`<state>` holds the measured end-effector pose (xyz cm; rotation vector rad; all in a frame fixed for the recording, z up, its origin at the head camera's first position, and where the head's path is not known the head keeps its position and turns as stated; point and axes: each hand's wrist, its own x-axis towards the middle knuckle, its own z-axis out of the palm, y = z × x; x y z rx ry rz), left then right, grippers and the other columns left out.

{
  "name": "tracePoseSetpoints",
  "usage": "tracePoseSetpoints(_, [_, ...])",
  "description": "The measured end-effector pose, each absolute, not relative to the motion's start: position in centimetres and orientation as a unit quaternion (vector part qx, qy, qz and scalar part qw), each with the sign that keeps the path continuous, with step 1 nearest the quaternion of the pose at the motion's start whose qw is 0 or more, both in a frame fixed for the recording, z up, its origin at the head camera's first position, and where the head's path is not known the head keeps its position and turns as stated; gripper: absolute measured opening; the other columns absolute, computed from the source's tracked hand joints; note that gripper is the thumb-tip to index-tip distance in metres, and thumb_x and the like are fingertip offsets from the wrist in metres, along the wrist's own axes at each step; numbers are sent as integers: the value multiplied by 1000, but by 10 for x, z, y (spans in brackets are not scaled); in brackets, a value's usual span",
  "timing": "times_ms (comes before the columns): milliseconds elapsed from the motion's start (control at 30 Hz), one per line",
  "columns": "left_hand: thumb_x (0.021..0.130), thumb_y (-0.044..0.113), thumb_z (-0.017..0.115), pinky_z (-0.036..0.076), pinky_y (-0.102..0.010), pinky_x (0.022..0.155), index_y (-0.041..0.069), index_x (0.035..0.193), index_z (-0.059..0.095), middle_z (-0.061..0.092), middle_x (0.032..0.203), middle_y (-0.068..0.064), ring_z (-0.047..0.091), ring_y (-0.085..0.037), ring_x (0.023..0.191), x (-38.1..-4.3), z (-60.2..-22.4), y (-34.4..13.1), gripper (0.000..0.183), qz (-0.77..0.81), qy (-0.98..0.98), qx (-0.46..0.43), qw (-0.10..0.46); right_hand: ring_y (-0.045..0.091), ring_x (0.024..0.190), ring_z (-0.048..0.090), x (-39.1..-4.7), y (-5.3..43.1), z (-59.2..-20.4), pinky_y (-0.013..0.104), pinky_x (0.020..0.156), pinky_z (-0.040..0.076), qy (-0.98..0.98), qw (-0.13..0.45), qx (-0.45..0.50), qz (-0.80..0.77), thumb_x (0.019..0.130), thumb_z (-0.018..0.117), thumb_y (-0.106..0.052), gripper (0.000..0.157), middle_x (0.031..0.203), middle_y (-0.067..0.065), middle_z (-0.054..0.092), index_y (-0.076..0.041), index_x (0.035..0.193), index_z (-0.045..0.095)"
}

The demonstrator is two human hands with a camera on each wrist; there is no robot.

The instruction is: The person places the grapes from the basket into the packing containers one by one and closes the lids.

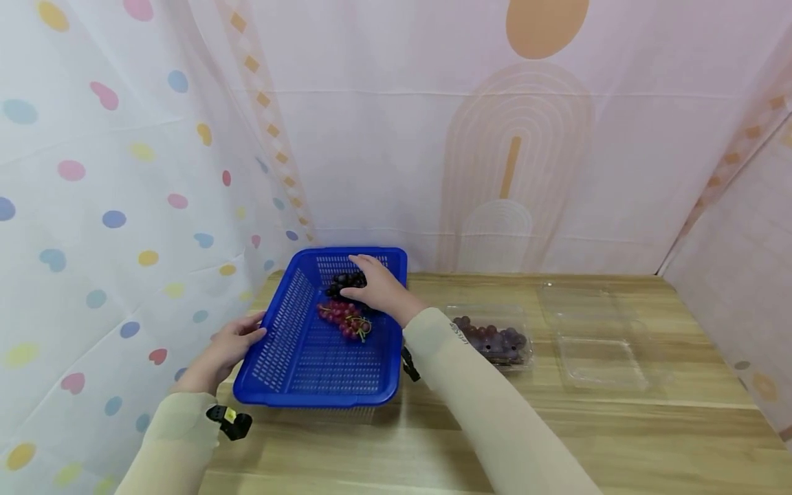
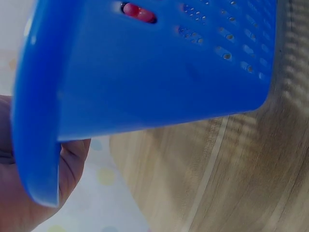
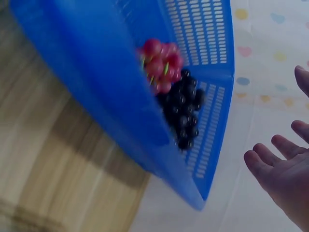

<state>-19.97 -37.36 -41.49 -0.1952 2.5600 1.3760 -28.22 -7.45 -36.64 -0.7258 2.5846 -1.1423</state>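
Note:
A blue plastic basket with slotted walls is at the left of the table. My left hand grips its left rim, the thumb over the edge; the left wrist view shows that hand partly hidden behind the rim. Inside the basket lie a bunch of red grapes and, behind it, a bunch of black grapes. Over the basket's back right part is my right hand, holding nothing. Its fingers are spread and loosely bent in the right wrist view, apart from the black grapes.
Right of the basket, a clear plastic box holds dark grapes. Farther right, a clear box stands with its lid raised behind it. Printed curtains hang along the back and left of the wooden table.

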Motion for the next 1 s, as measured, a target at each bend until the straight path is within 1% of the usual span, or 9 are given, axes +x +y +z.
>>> tracePoseSetpoints(100, [103,18,39,49,-22,79,1,150,18,39,138,-31,57,-7,93,-199,-414,-372,54,470,873,-68,111,22,144,21,-281,-82,-366,42,113,28,867,123,-229,-426,91,62,-38,72,157,3,21,-21,151,25])
tracePoseSetpoints(233, [103,17,40,50,-20,76,0,149,19,41,136,-30,57,-3,88,-199,-415,-371,53,478,870,-65,103,24,143,25,-279,-89,-363,44,112,29,845,140,-173,-485,91,64,-34,70,155,4,27,-19,150,29])
tracePoseSetpoints(433, [102,17,41,49,-20,75,0,149,22,44,133,-29,57,-5,86,-201,-418,-370,53,472,873,-74,99,26,140,29,-273,-99,-368,47,108,33,800,192,-59,-565,89,66,-32,68,153,3,31,-22,148,33])
tracePoseSetpoints(533, [102,17,42,49,-20,75,0,148,23,45,132,-29,56,-5,86,-200,-417,-369,53,466,876,-81,98,27,138,33,-271,-102,-373,48,107,35,776,209,-16,-595,90,66,-30,65,151,5,35,-20,147,36])
tracePoseSetpoints(800, [102,18,42,50,-23,76,1,149,22,42,135,-29,57,-7,88,-197,-415,-369,53,464,875,-96,104,29,135,38,-271,-106,-392,49,107,35,746,225,63,-624,90,65,-27,59,149,8,38,-15,143,42])
tracePoseSetpoints(1000, [103,19,40,52,-25,77,3,150,20,36,140,-30,59,-7,90,-195,-414,-369,54,476,865,-108,111,29,134,39,-276,-109,-407,48,106,37,750,244,76,-610,90,65,-25,59,147,11,39,-11,143,41])
